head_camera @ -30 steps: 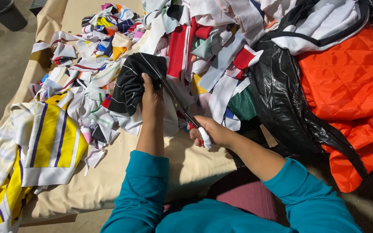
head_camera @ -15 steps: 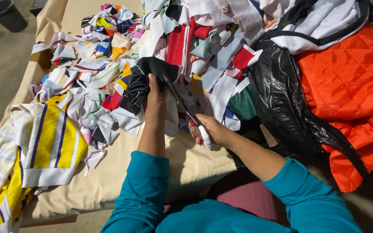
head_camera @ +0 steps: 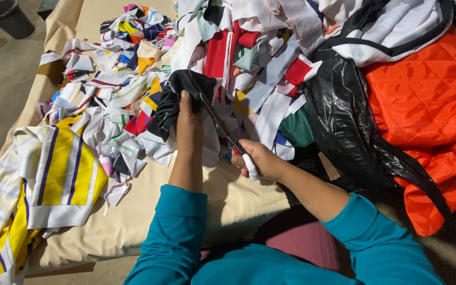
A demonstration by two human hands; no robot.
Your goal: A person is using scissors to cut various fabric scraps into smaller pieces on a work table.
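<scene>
My left hand grips a bunched piece of black fabric and holds it up over the table. My right hand is closed around the white and red handles of a pair of scissors. The long blades run up and left along the edge of the black fabric, just beside my left fingers. Both sleeves are teal.
Several mixed-colour fabric scraps lie heaped on the beige-covered table. A yellow, white and purple striped garment lies at the left. A black plastic bag and orange quilted fabric are at the right. A dark bucket stands on the floor.
The black fabric has become more bunched and narrower in my left hand, and the scissors have worked further up along it. Both hands stay in nearly the same place.
</scene>
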